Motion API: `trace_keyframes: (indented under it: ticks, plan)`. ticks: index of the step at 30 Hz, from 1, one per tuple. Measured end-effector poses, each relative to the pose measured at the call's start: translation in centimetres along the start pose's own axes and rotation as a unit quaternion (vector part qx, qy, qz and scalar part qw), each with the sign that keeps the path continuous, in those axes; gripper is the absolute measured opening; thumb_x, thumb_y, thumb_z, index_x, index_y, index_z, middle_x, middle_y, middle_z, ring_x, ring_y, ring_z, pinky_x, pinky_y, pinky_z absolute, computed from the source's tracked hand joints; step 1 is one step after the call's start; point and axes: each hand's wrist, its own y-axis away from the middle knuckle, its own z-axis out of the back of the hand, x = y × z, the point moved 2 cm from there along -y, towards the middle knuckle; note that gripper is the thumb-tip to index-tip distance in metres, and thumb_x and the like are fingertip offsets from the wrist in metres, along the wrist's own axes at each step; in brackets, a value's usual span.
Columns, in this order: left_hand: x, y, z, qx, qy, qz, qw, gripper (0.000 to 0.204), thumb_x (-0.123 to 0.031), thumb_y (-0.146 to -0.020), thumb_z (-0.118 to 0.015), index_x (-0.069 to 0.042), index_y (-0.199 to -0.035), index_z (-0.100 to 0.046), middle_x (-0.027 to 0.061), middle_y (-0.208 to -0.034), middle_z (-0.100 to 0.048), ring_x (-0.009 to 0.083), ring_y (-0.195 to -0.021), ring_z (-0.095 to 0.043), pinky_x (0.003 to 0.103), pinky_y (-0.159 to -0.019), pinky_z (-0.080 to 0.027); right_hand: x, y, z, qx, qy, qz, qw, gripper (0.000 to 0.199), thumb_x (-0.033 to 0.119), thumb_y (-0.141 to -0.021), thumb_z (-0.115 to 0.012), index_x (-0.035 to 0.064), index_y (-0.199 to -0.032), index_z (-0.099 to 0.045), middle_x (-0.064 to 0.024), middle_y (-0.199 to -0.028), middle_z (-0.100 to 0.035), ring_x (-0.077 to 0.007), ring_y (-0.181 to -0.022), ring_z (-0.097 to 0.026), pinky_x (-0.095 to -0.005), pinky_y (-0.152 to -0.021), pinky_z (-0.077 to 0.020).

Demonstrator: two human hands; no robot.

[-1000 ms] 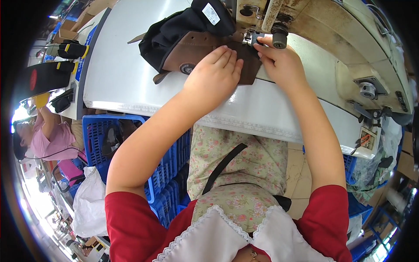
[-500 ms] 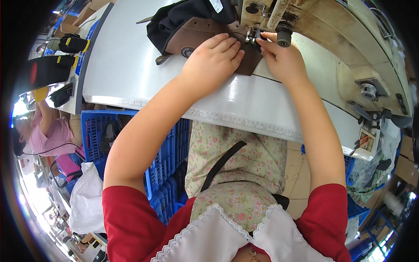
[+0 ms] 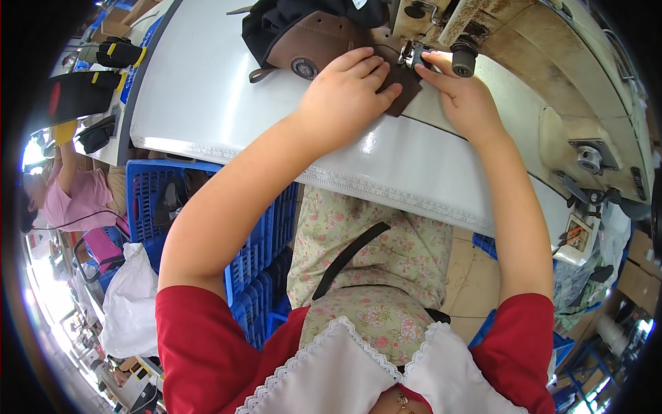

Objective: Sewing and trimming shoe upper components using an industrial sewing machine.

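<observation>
Pressing flat on the brown leather piece (image 3: pixel 324 45), the left hand (image 3: pixel 345 96) is lying palm down, fingers spread, gripping nothing. The piece is lying on the white table (image 3: pixel 207 96), its long axis running left to right, its right end pointing at the presser foot (image 3: pixel 412 55) of the sewing machine (image 3: pixel 552 76). The right hand (image 3: pixel 465 100) is pinching the piece's dark edge just beside the foot. A round dark badge (image 3: pixel 301 67) is sitting on the leather's lower left. A white label (image 3: pixel 357 4) is showing on black fabric (image 3: pixel 276 21) behind. A blue crate (image 3: pixel 165 200) is standing below the table.
</observation>
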Motion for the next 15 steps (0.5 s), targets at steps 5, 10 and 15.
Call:
trace_keyframes:
  ticks: [5,10,15]
  plan:
    - [0.8,0.1,-0.5,0.038,0.010,-0.002,0.999,0.041,-0.015,-0.081,-0.057,-0.019,-0.119,-0.068,0.0086,-0.126,-0.065,0.0225,-0.123,-0.056,0.039,-0.114,-0.035,0.5,-0.1,0.1,-0.013,-0.002,-0.003,1.000,0.050,-0.007,-0.082,-0.049,0.0170,-0.122,-0.068,-0.0045,-0.134,-0.060,-0.0292,-0.111,-0.063,-0.0361,-0.091,-0.0506]
    - [1.9,-0.1,-0.8,0.047,0.029,-0.004,0.998,0.043,-0.010,-0.079,-0.059,-0.019,-0.120,-0.068,0.0061,-0.129,-0.063,0.0199,-0.126,-0.054,0.040,-0.116,-0.032,0.6,-0.2,-0.2,-0.044,0.053,0.011,0.998,0.049,-0.005,-0.081,-0.050,0.0171,-0.121,-0.068,-0.0009,-0.133,-0.060,-0.0286,-0.098,-0.066,-0.0370,-0.082,-0.0526]
    - [1.7,0.0,-1.1,0.007,0.006,0.009,1.000,0.032,-0.020,-0.082,-0.060,-0.024,-0.110,-0.074,0.0017,-0.123,-0.066,0.0179,-0.123,-0.055,0.037,-0.116,-0.031,0.7,-0.2,-0.5,-0.061,0.044,0.014,0.997,0.042,-0.003,-0.082,-0.055,0.0172,-0.116,-0.070,-0.0029,-0.123,-0.064,-0.0297,-0.098,-0.065,-0.0390,-0.084,-0.0522]
